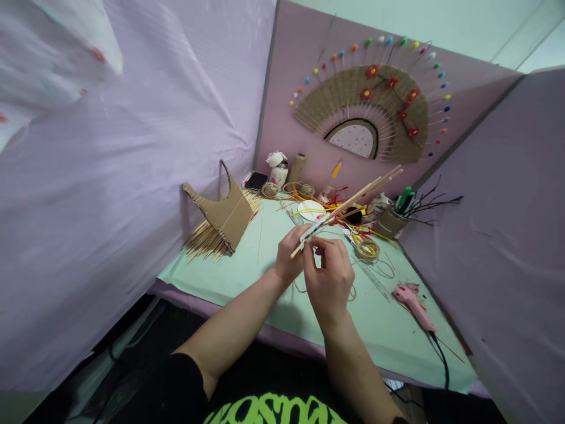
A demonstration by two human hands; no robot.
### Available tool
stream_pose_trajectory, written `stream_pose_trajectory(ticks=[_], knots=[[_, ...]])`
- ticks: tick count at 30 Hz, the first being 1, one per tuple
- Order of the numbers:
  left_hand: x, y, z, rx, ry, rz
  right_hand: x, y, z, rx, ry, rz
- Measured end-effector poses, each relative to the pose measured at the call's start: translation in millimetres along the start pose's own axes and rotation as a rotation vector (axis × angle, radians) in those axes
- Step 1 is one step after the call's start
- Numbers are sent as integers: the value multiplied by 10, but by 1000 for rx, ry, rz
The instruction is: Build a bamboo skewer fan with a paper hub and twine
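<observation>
My left hand (291, 254) is closed round several thin wooden sticks (359, 194), which slant up to the right above the table. A whitish piece (314, 226) lies along the sticks near their lower end. Close against that end, the fingers of my right hand (329, 272) are pinched together; what is between them is too small to make out. Some thin twine (352, 293) shows beneath my hands on the pale green table (238, 274).
At the left, a cut cardboard piece (232, 218) leans over many thin sticks (205, 240). A pink glue gun (415, 307) with a black cord lies right, near a twine coil (367, 250) and a pot of twigs (391, 222). A decorated fan (364, 112) hangs on the back panel.
</observation>
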State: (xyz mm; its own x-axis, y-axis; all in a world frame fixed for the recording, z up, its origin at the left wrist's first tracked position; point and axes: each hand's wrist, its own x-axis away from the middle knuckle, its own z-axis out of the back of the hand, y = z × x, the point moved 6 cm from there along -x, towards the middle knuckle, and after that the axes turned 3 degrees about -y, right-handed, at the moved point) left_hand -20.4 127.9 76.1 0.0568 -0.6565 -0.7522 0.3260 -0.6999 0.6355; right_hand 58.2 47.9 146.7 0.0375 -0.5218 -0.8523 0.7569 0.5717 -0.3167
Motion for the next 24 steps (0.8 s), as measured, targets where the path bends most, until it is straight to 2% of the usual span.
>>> stream_pose_trajectory(ticks=[6, 11, 18, 24], knots=[[-2, 25, -10, -22, -18, -24, -17, 43, -5, -34, -22, 86], [1, 32, -7, 2, 3, -52, -69, 141, -17, -171, -73, 133], [-31, 5, 2, 69, 1, 0, -115, 286, -101, -262, -138, 151], [-40, 4, 5, 70, -23, 70, -63, 332, -130, -230, -133, 265]])
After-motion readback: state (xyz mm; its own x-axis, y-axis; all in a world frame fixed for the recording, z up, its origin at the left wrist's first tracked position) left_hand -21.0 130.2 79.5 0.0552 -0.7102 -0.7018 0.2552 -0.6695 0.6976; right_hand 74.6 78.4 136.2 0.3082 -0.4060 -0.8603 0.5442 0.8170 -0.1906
